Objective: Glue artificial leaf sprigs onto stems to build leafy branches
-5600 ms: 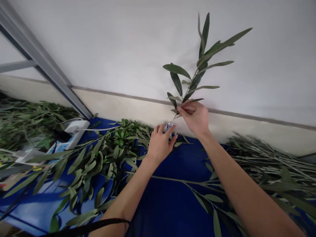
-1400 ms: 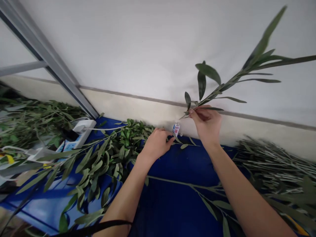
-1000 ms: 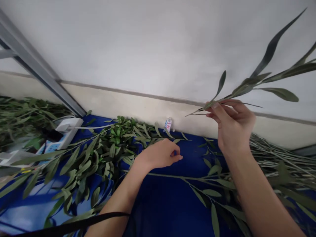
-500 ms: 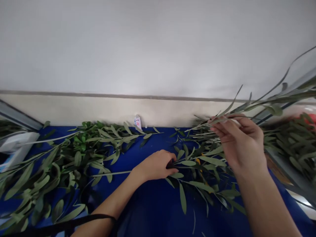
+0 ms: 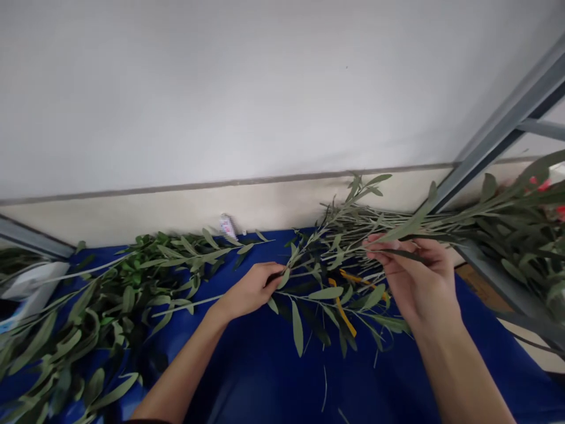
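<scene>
My left hand is closed around a leafy green branch low over the blue surface. Its pale bare stem sticks out to the left behind my wrist, and its narrow leaves spread to the right. My right hand pinches another long-leaved branch between thumb and fingers; this one reaches off toward the right edge. Behind the two hands lies a bundle of thin cut stems. A yellow strip shows among the leaves between my hands.
A large pile of leafy branches covers the left of the blue table. A small white tube-like item leans against the wall. Grey metal posts stand at both sides, with more foliage beyond the right one.
The view has shifted to the right. The branch in my right hand has come lower, nearer the stem bundle. My left hand keeps hold of its branch, and the yellow strip is more exposed.
</scene>
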The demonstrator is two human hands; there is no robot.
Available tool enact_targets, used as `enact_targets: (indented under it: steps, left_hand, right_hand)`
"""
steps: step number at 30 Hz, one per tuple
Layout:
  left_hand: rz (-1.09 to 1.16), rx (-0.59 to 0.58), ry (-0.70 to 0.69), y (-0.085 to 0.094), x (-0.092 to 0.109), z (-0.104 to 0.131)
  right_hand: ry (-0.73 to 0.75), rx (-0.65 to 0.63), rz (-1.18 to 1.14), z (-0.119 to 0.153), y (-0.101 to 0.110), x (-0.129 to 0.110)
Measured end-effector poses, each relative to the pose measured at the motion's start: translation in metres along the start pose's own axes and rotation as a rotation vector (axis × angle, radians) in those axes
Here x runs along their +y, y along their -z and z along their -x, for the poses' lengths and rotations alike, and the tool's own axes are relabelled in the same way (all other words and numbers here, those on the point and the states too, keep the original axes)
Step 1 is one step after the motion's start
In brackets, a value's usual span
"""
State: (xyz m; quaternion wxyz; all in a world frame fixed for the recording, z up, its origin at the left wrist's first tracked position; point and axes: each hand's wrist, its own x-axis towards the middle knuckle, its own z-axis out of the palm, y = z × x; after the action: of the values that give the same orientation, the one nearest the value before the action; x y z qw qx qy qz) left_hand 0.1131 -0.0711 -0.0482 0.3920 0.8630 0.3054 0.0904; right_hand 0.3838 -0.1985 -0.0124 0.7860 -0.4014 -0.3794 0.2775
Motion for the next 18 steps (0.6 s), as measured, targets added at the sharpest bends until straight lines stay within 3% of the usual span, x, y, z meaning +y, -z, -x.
enact_targets:
  steps: [3, 7, 13, 18]
  left_hand:
    - [0.032, 0.016, 0.039, 0.003, -0.002, -0.002]
    - [0.081, 0.016, 0.071, 0.005, -0.001, -0.003]
    - [0.152, -0.007, 0.098, 0.007, 0.002, -0.002]
    - [0.186, 0.015, 0.141, 0.0, -0.001, -0.007]
  right_hand:
    - [0.016, 0.026, -0.071, -0.002, 0.009, 0.0]
    - [0.021, 0.157, -0.159, -0.006, 0.021, 0.003]
    - [-0.061, 0.295, -0.158, -0.005, 0.042, 0.029]
    - [-0.05, 0.343, -0.195, 0.005, 0.045, 0.05]
